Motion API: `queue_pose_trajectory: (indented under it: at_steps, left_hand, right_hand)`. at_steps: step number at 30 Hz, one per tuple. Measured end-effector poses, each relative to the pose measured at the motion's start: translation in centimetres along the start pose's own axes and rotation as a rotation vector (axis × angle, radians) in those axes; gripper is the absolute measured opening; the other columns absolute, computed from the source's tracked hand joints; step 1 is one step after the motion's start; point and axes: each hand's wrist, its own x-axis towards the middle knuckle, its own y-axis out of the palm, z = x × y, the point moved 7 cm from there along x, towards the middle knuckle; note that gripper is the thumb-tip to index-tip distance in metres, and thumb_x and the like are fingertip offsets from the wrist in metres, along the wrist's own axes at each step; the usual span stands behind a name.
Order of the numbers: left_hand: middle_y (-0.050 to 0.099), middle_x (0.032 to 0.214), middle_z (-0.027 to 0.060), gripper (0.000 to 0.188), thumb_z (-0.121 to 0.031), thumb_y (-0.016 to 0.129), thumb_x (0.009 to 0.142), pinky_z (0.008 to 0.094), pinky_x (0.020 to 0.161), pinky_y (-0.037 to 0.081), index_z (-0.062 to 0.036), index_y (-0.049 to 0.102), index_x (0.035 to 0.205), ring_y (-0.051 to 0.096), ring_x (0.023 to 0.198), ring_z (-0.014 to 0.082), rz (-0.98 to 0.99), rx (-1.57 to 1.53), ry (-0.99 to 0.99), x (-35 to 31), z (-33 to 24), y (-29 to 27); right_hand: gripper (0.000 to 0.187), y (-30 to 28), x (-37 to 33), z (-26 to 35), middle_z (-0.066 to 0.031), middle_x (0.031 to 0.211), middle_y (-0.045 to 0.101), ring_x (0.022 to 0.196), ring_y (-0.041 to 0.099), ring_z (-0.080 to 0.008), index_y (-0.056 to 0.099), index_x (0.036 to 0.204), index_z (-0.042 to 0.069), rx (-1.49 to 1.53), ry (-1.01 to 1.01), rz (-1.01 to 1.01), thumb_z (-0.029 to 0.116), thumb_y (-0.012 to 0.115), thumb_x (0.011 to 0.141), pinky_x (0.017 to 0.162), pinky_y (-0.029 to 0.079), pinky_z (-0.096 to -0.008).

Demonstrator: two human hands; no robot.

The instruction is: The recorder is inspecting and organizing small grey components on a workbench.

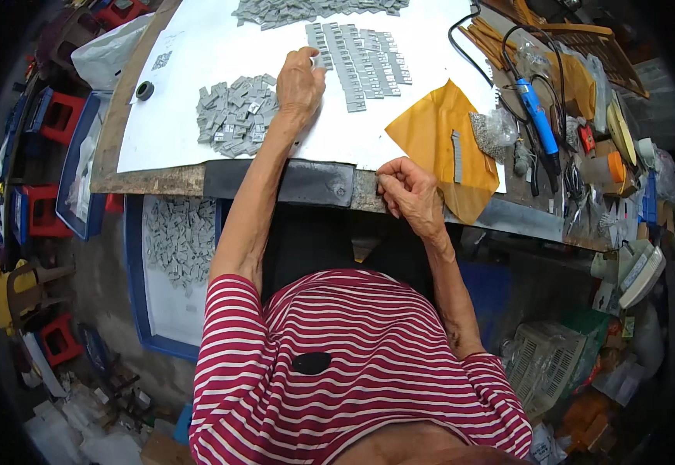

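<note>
My left hand (301, 84) is at the left side of the laid-out rows of small grey flat pieces (357, 66). Its thumb and index finger are bent together beside the leftmost row; what lies between them is too small to make out. A loose heap of similar grey pieces (233, 116) lies just left of that wrist. Over the table's front edge, my right hand (413, 194) has its thumb and fingertips pinched together, and anything inside is hidden. Close to it, a yellow-brown paper sheet (422, 124) carries a narrow grey strip (456, 155).
White paper (174, 77) covers the table, with another grey heap (306, 9) at the far edge. A blue electric screwdriver (537, 116) and cables lie on the right. A black ring (144, 91) sits far left. Below the table is a blue tray (137, 271) of grey pieces.
</note>
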Motion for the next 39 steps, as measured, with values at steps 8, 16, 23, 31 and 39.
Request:
queue_pose_trajectory:
  at_steps: [8,16,23,31,39]
  left_hand:
    - [0.059,0.08,0.0155,0.015,-0.002,0.055,0.075,0.0315,0.062,0.048,0.0039,0.059,0.089,0.059,0.069,0.0226,-0.072,-0.189,0.08,-4.7,-3.7,-7.3]
    - [0.058,0.081,0.0151,0.011,0.002,0.056,0.073,0.0357,0.067,0.046,0.002,0.06,0.083,0.057,0.074,0.0296,0.0,-0.066,0.096,-8.5,-3.0,-8.2]
    - [0.056,0.081,0.0128,0.008,-0.006,0.061,0.072,0.0395,0.07,0.043,-0.0034,0.061,0.08,0.053,0.079,0.0309,0.142,0.336,0.324,-7.6,-4.0,-5.6]
    - [0.053,0.082,0.0086,0.013,-0.001,0.063,0.07,0.0389,0.074,0.038,-0.0052,0.055,0.08,0.05,0.082,0.0281,0.174,0.224,0.31,-7.6,-4.0,-5.7]
    - [0.052,0.079,0.0096,0.016,0.0,0.062,0.072,0.0376,0.074,0.036,-0.0045,0.052,0.083,0.05,0.081,0.0271,0.135,0.183,0.315,-8.6,-5.7,-6.2]
  right_hand:
    - [0.008,-0.4,-0.5,0.0,0.0019,0.061,0.05,0.048,0.043,-0.0038,0.055,0.089,-0.001,-0.18,-0.122,-0.118,0.007,0.054,0.085,0.043,0.035,-0.0191]
    - [0.006,-0.1,-0.9,-0.4,0.0037,0.064,0.05,0.053,0.043,-0.0016,0.056,0.09,0.0,-0.364,-0.392,-0.205,0.002,0.054,0.084,0.047,0.035,-0.0169]
    - [0.005,0.0,-1.4,0.8,0.0026,0.06,0.046,0.051,0.039,-0.0037,0.056,0.086,0.002,-0.358,-0.442,-0.233,0.002,0.057,0.08,0.046,0.033,-0.0201]
    - [0.005,0.1,-1.4,1.6,0.0018,0.057,0.044,0.05,0.038,-0.0041,0.056,0.085,-0.001,-0.356,-0.434,-0.183,0.0,0.057,0.08,0.045,0.032,-0.0211]
    - [0.009,-3.9,-1.4,4.5,0.0048,0.069,0.051,0.058,0.045,-0.0009,0.059,0.089,0.002,-0.315,-0.264,-0.248,0.006,0.06,0.081,0.051,0.037,-0.0169]
